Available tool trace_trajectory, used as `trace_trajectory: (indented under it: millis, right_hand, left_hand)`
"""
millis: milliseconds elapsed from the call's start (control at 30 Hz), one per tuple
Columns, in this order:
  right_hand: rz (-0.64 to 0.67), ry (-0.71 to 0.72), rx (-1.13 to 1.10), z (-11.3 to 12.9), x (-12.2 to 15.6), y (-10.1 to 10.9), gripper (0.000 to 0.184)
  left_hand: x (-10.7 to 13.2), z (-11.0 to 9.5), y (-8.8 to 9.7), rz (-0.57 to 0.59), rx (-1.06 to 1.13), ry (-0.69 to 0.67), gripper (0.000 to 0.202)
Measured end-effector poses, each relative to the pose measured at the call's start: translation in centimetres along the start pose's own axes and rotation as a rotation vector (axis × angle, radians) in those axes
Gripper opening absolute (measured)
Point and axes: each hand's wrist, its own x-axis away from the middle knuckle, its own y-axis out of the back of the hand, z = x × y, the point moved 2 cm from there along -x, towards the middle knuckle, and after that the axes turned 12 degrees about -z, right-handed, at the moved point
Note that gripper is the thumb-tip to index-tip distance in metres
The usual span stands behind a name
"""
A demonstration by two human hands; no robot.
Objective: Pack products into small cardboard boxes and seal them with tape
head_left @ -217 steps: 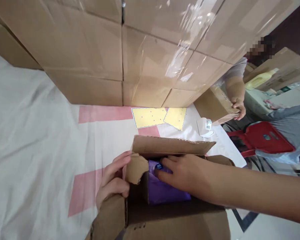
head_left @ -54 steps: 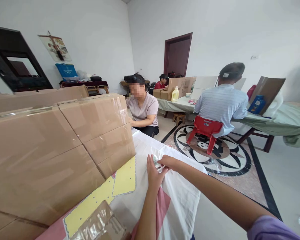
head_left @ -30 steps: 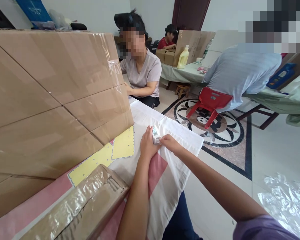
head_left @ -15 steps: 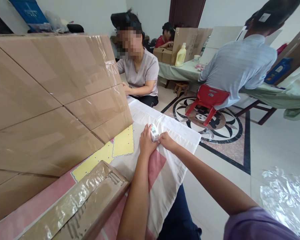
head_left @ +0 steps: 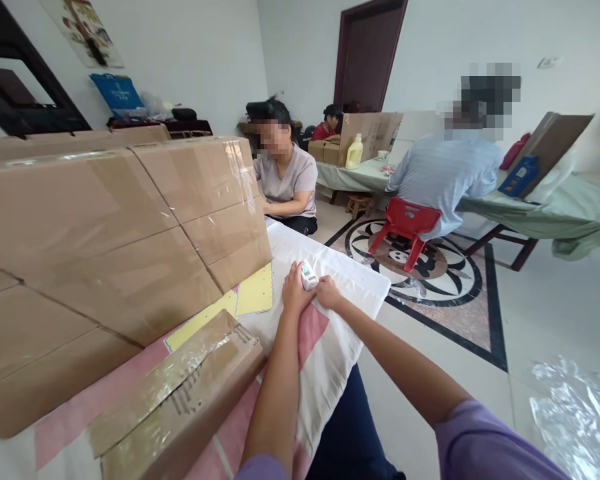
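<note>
While taped, carton [head_left: 183, 395] contents hidden

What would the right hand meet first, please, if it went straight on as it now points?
Most likely the small white object in the left hand; whether the right hand touches it is unclear.

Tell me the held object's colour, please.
The held object is mostly white; see the head view.
</note>
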Motion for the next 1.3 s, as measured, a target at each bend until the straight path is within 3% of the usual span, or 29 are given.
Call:
trace_trajectory:
  millis: [200, 300, 367, 500, 700, 800, 933, 1167, 1300]
  right_hand:
    - [-0.109, -0.003, -0.107, -0.4, 1.9, -0.4, 0.022]
    - [-0.122, 0.023, -0.219, -0.6, 1.6, 0.5, 0.02]
    - [-0.136, 0.05, -0.305, -0.5, 1.8, 1.8, 0.019]
    - [-0.157, 0.137, -0.455, 0.6, 3.8, 4.8, 0.022]
    - [-0.163, 0.379, -0.584, 3.5, 8.1, 8.3, 0.016]
    - [-0.152, 0.5, -0.558, 5.0, 10.2, 9.2, 0.012]
    - [-0.068, 0.553, -0.566, 7.0, 12.7, 9.8, 0.015]
    - [0.039, 0.563, -0.575, 10.2, 16.3, 10.6, 0.015]
    - [0.071, 0.593, -0.573, 11.9, 17.9, 11.3, 0.014]
  left_hand:
    - [-0.2, 0.6, 0.1, -0.011, 0.103, -0.003, 0.094]
    - [-0.3, 0.3, 0.8, -0.025, 0.2, -0.007, 0.091]
    - [-0.2, -0.5, 1.8, -0.058, 0.263, 0.015, 0.079]
    - [1.0, -3.7, 4.7, -0.069, 0.372, 0.082, 0.038]
    - [5.2, -8.6, 10.0, 0.169, 0.484, -0.003, 0.021]
    - [7.3, -9.3, 12.8, 0.188, 0.461, -0.016, 0.021]
    - [9.5, -9.7, 16.1, 0.171, 0.394, -0.046, 0.022]
    - [12.6, -10.8, 21.1, -0.072, 0.347, 0.068, 0.023]
    - [13.6, -11.4, 23.6, -0.008, 0.267, 0.027, 0.016]
